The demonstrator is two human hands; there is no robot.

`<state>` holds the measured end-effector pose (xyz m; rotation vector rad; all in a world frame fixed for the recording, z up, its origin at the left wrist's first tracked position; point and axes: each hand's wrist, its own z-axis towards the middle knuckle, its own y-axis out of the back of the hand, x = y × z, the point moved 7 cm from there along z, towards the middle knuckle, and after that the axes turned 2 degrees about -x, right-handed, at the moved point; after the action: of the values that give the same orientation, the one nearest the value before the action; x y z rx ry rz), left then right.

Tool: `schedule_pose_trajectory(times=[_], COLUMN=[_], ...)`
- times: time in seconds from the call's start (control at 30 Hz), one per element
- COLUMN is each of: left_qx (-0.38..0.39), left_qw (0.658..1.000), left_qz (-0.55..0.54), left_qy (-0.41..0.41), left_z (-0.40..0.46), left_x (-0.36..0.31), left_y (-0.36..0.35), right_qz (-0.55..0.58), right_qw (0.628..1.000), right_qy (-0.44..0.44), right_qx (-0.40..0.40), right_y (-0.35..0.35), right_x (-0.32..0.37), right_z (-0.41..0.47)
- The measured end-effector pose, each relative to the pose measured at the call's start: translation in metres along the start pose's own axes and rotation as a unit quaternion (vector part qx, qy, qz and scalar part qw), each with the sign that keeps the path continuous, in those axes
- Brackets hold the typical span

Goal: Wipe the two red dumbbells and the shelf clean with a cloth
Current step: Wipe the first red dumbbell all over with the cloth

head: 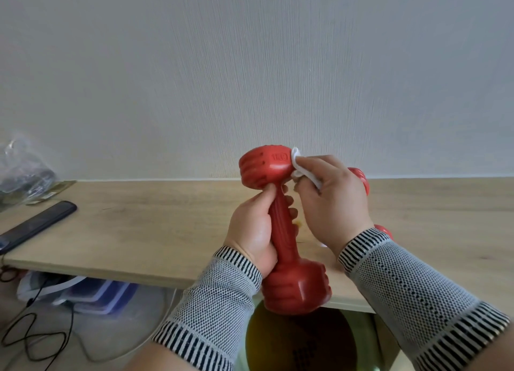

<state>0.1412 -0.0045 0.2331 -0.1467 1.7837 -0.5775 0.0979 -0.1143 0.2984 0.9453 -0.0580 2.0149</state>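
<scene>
My left hand (253, 226) grips the ribbed handle of a red dumbbell (262, 167), holding it upright above the wooden shelf (155, 223). Its lower head (296, 287) hangs past the shelf's front edge. My right hand (331, 198) holds a white cloth (297, 163) and presses it against the right side of the dumbbell's upper head. The second red dumbbell (361, 178) lies on the shelf behind my right hand, mostly hidden by the hand and wrist.
A black flat device (39, 223) lies at the shelf's left end, with a clear plastic bag (22, 170) behind it. Under the shelf are plastic containers (94, 295), black cables (33, 337) and a round yellow object (300, 343). A pale wall backs the shelf.
</scene>
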Motion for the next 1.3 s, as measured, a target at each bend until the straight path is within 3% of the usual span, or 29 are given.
schedule_pose_trajectory(times=[0.07, 0.27, 0.4, 0.6, 0.77, 0.93, 1.13, 1.3], left_qx=[0.002, 0.023, 0.001, 0.014, 0.005, 0.013, 0.015, 0.021], left_qw=[1.000, 0.999, 0.997, 0.997, 0.998, 0.999, 0.999, 0.999], left_qz=[0.014, 0.040, 0.057, 0.053, 0.039, -0.019, -0.020, -0.021], left_qy=[-0.011, -0.029, -0.054, -0.047, -0.057, -0.031, -0.034, -0.043], left_z=[-0.001, -0.006, -0.004, -0.006, -0.002, 0.001, 0.001, -0.002], left_x=[-0.002, -0.007, -0.008, -0.010, -0.008, -0.009, -0.009, -0.010], left_y=[0.000, -0.005, 0.002, -0.001, 0.000, -0.001, -0.001, -0.001], right_qz=[-0.011, -0.046, -0.021, -0.067, -0.027, 0.025, 0.016, 0.038], right_qw=[1.000, 0.991, 0.999, 0.989, 0.998, 0.996, 1.000, 0.996], right_qy=[-0.016, 0.123, 0.044, 0.129, 0.004, 0.086, -0.001, 0.081], right_qx=[-0.006, 0.003, 0.013, 0.024, 0.057, 0.019, -0.007, -0.018], right_y=[0.001, -0.004, -0.002, -0.009, -0.007, -0.008, 0.000, 0.001], right_x=[-0.001, 0.041, 0.013, 0.040, 0.000, 0.033, 0.002, 0.032], right_z=[0.001, -0.002, 0.003, -0.003, 0.007, -0.006, 0.005, -0.003])
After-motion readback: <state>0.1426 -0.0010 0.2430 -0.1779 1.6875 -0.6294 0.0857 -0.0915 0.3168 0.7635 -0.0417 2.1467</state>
